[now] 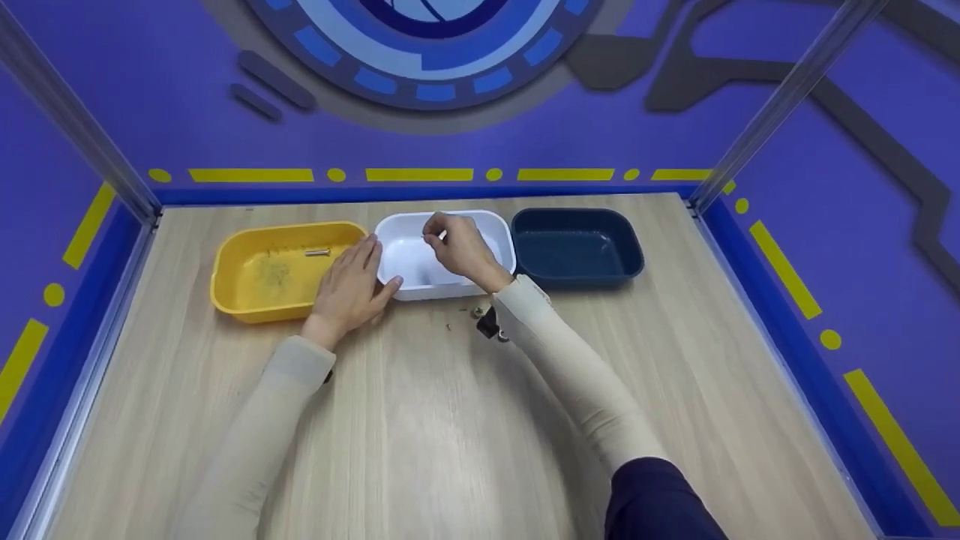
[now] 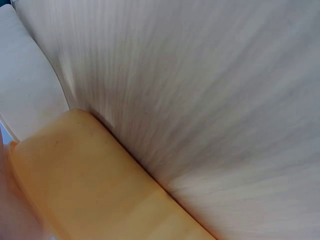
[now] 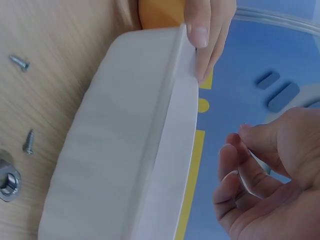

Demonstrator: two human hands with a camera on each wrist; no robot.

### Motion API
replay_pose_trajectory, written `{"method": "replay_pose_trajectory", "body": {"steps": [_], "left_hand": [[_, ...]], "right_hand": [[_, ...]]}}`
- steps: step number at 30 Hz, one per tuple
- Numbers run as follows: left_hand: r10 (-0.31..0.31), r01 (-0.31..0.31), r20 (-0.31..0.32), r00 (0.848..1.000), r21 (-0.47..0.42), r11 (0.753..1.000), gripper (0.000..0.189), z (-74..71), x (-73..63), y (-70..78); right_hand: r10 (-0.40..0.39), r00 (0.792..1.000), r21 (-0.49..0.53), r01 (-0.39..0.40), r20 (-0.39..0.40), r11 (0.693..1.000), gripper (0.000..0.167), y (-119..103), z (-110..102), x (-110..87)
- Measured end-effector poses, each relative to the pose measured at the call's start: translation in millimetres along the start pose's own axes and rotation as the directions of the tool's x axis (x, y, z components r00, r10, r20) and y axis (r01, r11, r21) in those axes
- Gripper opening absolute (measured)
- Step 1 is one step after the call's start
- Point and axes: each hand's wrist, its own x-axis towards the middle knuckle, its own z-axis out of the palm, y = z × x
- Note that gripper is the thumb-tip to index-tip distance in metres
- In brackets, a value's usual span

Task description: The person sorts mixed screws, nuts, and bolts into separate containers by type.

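Note:
My left hand (image 1: 351,285) lies with straight fingers across the right end of the yellow tray (image 1: 247,311) and the near left rim of the white tray (image 1: 420,291). Above the white tray, my right hand (image 1: 459,246) pinches something tiny between thumb and forefinger. Only a thin dark tip of it shows over the fingertips in the right wrist view, too little to tell its kind. Inside the yellow tray are a long silver bolt (image 1: 317,253) and a patch of small dark pieces (image 1: 276,274).
In front of the white tray, two small screws (image 3: 29,142) and a metal nut (image 3: 9,182) lie on the wooden table (image 1: 420,420). A dark blue tray (image 1: 577,282) stands right beside the white one. Printed panels (image 1: 450,150) wall the table's back and sides.

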Motion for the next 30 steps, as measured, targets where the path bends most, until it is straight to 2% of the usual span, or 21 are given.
{"method": "replay_pose_trajectory", "body": {"steps": [17, 30], "left_hand": [[0.006, -0.006, -0.001, 1.0, 0.022, 1.0, 0.088, 0.2, 1.3, 1.4], [-0.004, 0.004, 0.002, 1.0, 0.008, 1.0, 0.089, 1.4, 0.1, -0.8]], "right_hand": [[0.035, 0.999, -0.006, -0.035, -0.006, 0.999, 0.016, 6.8, -4.2, 11.2], [0.049, 0.999, 0.006, -0.049, 0.007, 0.999, 0.017, 4.3, -4.2, 3.9]]}}
